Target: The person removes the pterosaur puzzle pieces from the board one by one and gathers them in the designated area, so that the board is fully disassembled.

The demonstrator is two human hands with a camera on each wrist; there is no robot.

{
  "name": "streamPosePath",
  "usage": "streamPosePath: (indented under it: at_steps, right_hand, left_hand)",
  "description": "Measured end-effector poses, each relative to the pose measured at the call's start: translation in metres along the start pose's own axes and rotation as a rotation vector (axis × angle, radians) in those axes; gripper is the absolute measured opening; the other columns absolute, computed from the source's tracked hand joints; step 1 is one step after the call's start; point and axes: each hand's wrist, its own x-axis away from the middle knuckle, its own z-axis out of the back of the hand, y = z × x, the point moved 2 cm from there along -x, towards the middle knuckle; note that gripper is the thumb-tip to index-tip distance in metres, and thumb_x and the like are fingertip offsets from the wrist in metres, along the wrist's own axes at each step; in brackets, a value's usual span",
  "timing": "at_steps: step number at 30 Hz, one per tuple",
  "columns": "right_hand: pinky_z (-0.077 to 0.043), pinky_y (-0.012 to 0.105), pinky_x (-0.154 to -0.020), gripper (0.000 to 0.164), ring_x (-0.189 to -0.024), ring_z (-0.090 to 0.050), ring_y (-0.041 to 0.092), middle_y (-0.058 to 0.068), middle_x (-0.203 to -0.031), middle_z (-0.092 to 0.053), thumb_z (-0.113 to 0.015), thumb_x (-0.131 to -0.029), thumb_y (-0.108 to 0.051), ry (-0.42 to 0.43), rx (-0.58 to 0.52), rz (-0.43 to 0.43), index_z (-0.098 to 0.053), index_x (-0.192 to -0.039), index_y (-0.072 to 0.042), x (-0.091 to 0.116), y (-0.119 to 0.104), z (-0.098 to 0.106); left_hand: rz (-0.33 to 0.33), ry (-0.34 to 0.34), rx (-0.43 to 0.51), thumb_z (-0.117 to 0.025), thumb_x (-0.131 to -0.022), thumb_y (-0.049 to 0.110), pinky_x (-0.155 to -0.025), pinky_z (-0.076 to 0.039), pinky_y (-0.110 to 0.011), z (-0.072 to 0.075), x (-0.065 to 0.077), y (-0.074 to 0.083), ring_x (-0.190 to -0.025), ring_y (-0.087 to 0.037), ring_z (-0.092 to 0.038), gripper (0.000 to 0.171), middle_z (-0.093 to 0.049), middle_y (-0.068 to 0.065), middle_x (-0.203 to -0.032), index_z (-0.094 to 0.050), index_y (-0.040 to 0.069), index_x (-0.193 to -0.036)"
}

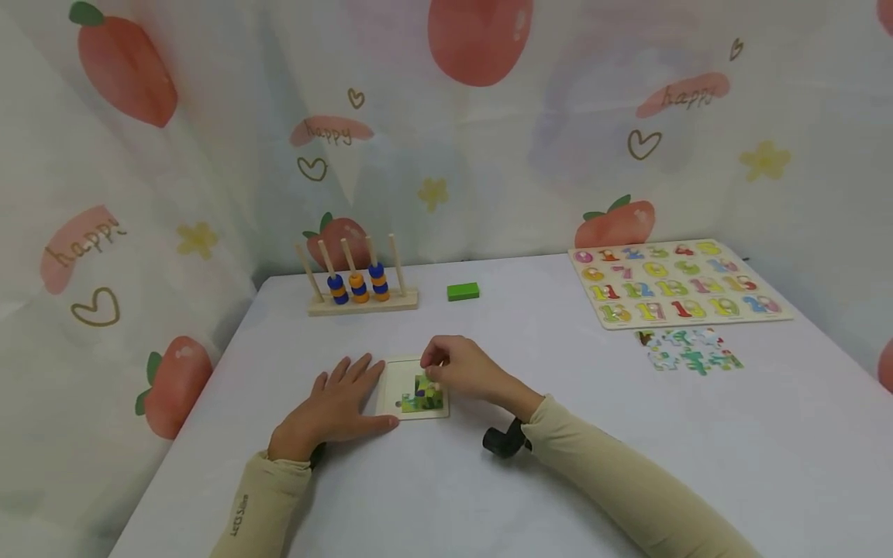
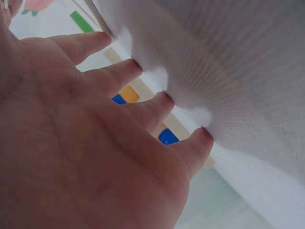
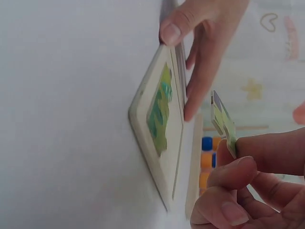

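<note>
A small cream puzzle board (image 1: 396, 373) lies on the white table, with green puzzle pieces (image 3: 159, 114) fitted along its near edge. My left hand (image 1: 338, 403) is spread beside it, thumb and index fingertip at the board's left side. In the left wrist view, the fingertips (image 2: 164, 99) touch the tabletop. Above the board's right part, my right hand (image 1: 466, 368) pinches a green and purple puzzle piece (image 3: 222, 117) between thumb and index finger. The right wrist view shows that piece raised off the board and tilted.
A wooden bead abacus (image 1: 363, 302) stands at the back left, near a green block (image 1: 463, 292). On the right lie a number puzzle board (image 1: 680, 283) and several loose puzzle pieces (image 1: 691, 360). A patterned cloth (image 1: 488, 155) hangs behind the table.
</note>
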Motion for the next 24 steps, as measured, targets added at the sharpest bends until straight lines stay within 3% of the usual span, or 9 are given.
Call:
streamPosePath:
  at_steps: [9,24]
  right_hand:
    - [-0.051,0.033,-0.072,0.007,-0.086,-0.059,0.02,0.004,-0.098,-0.068,-0.066,-0.1,-0.001,0.076,0.002,-0.062,-0.071,-0.105,-0.002,0.023,0.017,0.032]
    - [-0.053,0.033,-0.077,0.013,-0.094,-0.059,0.026,0.011,-0.105,-0.067,-0.063,-0.103,-0.004,0.148,-0.002,-0.143,-0.068,-0.113,0.004,0.066,0.044,0.091]
  left_hand:
    - [-0.012,0.002,0.015,-0.075,-0.092,0.065,-0.121,-0.011,-0.076,-0.001,0.002,-0.001,-0.159,-0.05,-0.014,0.104,-0.023,-0.02,-0.175,-0.033,0.01,-0.169]
    - [-0.031,0.002,0.039,-0.073,-0.091,0.067,-0.121,-0.012,-0.076,0.0,0.002,-0.003,-0.159,-0.051,-0.014,0.106,-0.023,-0.02,-0.175,-0.032,0.009,-0.169]
